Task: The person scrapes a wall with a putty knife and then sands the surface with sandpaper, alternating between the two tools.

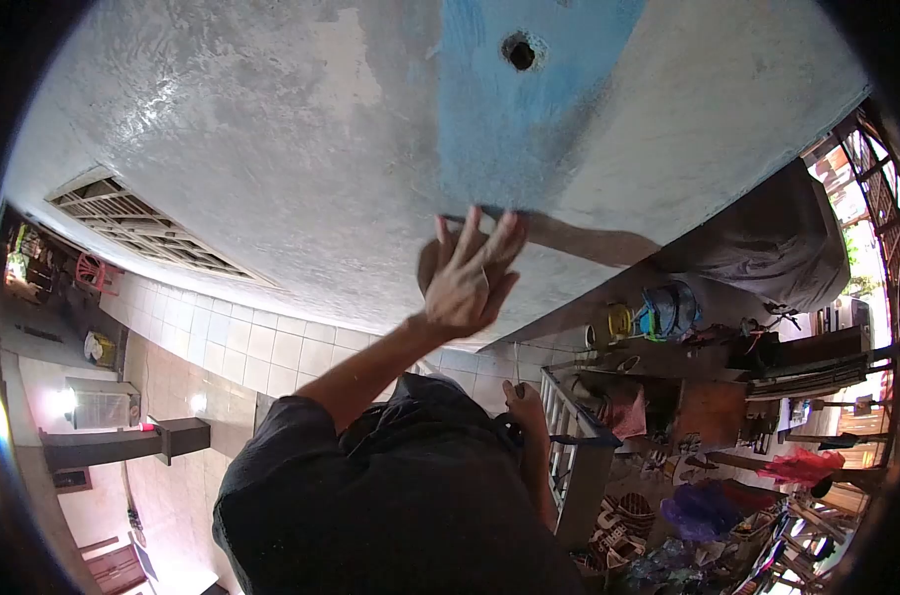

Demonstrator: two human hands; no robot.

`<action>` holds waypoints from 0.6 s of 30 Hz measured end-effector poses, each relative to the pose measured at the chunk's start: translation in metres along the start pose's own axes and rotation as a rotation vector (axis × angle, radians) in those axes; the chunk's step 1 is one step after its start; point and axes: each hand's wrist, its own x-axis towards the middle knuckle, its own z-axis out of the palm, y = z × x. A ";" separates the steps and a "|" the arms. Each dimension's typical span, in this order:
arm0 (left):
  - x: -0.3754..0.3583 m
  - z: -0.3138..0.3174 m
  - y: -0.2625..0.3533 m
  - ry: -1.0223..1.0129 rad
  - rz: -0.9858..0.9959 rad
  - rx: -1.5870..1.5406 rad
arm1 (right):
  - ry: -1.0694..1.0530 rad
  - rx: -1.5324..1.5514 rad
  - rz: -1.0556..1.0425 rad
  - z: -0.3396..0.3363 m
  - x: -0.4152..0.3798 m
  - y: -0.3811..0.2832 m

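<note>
My left hand (465, 283) reaches up to the grey plastered wall (301, 188), its fingers stretched out and somewhat spread. Its back faces me, and dark shadow surrounds it; whether anything lies under the palm is hidden. Above it, a blue painted strip (504, 129) runs up the wall to a small dark round hole (519, 52). Low beside my body, my right hand (524, 407) has its fingers curled. A thin pale piece sticks up from it, too small to name. A light metal ladder-like frame (564, 446) stands just right of that hand.
A slatted vent (152, 223) is set in the wall at left. White tiles (261, 347) run along below. To the right are a dark cover (767, 238), a yellow container (620, 322), a wooden cabinet (708, 416) and a purple plastic bag (703, 511) amid clutter.
</note>
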 end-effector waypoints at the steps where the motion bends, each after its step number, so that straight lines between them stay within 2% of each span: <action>1: -0.009 0.000 0.007 -0.017 0.000 -0.137 | 0.005 0.031 0.020 0.003 0.003 0.007; 3: -0.022 0.000 0.017 -0.090 -0.016 -0.241 | 0.015 0.090 0.055 0.007 0.012 0.016; 6: -0.043 0.023 0.004 -0.490 -0.215 -0.480 | 0.032 0.247 0.148 0.001 0.007 -0.001; 9: -0.044 0.033 0.001 -0.612 -0.217 -0.481 | 0.204 0.455 -0.008 -0.004 0.006 -0.012; 10: -0.035 0.025 0.004 -0.685 -0.298 -0.529 | 0.196 0.531 0.000 -0.011 0.010 -0.011; 12: -0.013 0.004 0.016 -0.839 -0.458 -0.624 | 0.295 0.496 -0.128 -0.020 0.032 0.007; 14: -0.014 0.014 0.019 -0.772 -0.647 -1.109 | 0.327 0.481 -0.189 -0.027 0.033 -0.006; 15: -0.014 0.017 0.019 -0.721 -0.738 -1.350 | 0.312 0.488 -0.189 -0.040 0.015 -0.039; 16: -0.005 0.008 0.023 -0.823 -0.769 -1.400 | 0.297 0.491 -0.189 -0.047 0.005 -0.057; 18: -0.018 0.046 0.023 -0.765 -0.664 -1.509 | 0.461 0.064 -0.500 -0.042 0.007 -0.044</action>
